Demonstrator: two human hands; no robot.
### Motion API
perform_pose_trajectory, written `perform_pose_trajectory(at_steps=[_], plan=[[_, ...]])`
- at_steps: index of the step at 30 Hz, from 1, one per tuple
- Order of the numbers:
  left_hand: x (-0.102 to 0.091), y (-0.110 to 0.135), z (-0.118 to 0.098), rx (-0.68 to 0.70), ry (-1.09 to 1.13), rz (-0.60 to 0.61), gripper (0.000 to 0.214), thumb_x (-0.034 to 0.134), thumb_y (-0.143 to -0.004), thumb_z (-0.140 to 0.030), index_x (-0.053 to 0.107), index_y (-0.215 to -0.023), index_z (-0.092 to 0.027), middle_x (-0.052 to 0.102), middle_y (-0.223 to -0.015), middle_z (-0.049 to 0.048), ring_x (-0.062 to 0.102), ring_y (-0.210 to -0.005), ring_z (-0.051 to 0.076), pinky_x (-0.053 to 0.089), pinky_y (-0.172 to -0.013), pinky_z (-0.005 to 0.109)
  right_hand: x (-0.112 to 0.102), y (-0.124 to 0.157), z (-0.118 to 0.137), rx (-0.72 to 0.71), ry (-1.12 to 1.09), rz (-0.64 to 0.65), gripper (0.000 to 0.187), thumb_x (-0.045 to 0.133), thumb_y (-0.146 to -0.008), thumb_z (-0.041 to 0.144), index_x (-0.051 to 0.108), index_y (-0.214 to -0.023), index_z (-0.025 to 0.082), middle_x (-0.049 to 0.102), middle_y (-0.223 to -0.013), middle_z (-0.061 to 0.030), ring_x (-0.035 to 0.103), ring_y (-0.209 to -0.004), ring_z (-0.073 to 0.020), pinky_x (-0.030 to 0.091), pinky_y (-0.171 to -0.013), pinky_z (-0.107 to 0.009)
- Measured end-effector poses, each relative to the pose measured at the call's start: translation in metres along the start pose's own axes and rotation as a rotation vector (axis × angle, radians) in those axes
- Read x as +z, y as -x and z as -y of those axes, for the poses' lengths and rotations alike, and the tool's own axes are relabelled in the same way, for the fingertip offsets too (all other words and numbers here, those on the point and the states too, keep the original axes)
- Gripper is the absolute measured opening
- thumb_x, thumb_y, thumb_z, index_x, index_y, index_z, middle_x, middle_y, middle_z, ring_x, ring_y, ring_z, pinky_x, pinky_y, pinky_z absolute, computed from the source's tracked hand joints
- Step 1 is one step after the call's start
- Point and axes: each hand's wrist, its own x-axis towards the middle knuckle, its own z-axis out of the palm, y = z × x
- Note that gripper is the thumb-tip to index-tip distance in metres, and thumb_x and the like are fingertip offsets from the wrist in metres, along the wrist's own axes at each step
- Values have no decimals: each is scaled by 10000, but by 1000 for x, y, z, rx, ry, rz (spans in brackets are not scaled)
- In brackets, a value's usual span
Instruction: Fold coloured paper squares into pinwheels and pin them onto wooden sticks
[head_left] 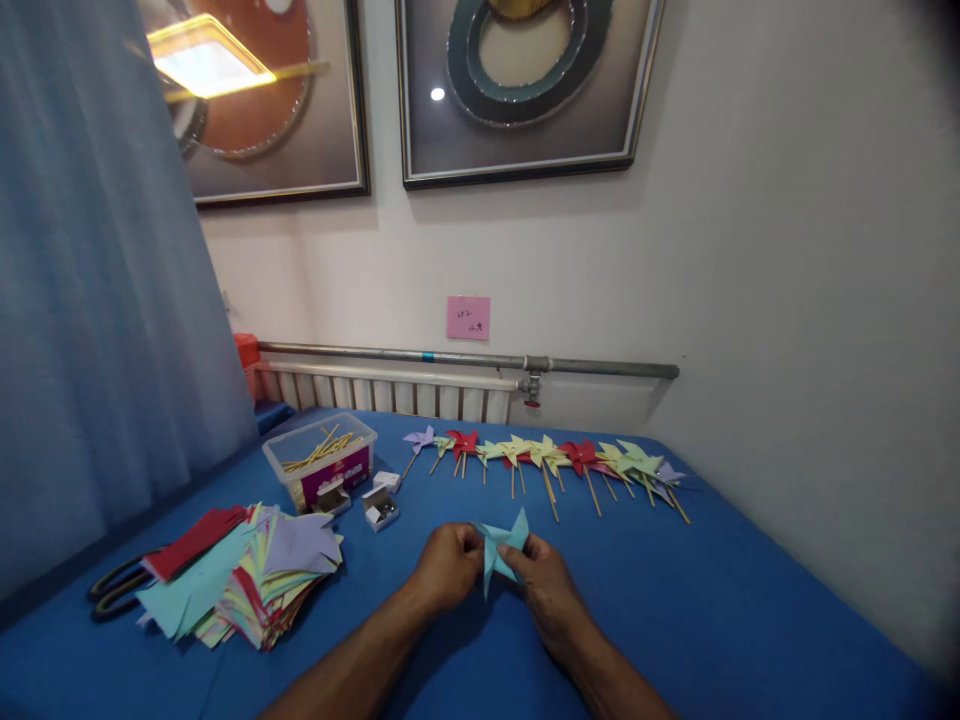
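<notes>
Both of my hands hold a light blue piece of folded paper (501,548) just above the blue table (712,610). My left hand (448,563) pinches its left side with fingers closed. My right hand (544,580) grips its right side, fingers closed too. The paper's points stick up and down like pinwheel blades.
A row of finished paper pinwheels on sticks (547,458) lies beyond my hands. A clear plastic box of wooden sticks (321,460) and two small open boxes (381,505) stand at the left. A stack of coloured cut paper (240,575) and black scissors (112,590) lie near the left edge.
</notes>
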Motion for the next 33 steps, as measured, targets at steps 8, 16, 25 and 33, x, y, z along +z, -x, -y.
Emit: perform_pose_trajectory(at_steps=[8,16,25,33], plan=[[0,-1,2,-8,-19,-9,69,617,-774,-201,650,-728,-162,563,-572,-47,504,-506,111,356,-524,223,1,0,2,-13,22,-7,371,835,-601,426,777,-876,184,789,-780,-63,734,-808,-293,575,-746,-379],[1,-3,4,13,-13,-27,69,609,-761,-183,627,-698,-163,541,-560,-48,478,-495,96,304,-489,205,7,11,15,-9,-48,25,383,860,-605,426,768,-880,176,801,-858,-78,733,-807,-276,567,-765,-373],[-1,0,1,24,-57,-26,90,595,-773,-173,645,-700,-159,548,-566,-41,485,-515,104,316,-502,210,8,12,18,-6,-33,41,410,868,-615,426,774,-922,170,804,-872,-83,741,-856,-286,575,-797,-369],[-1,2,-3,21,-62,-27,95,597,-772,-172,650,-695,-157,542,-562,-45,484,-518,106,319,-514,218,8,16,19,-13,-35,29,382,864,-628,407,784,-913,165,808,-858,-72,739,-830,-267,573,-782,-349]])
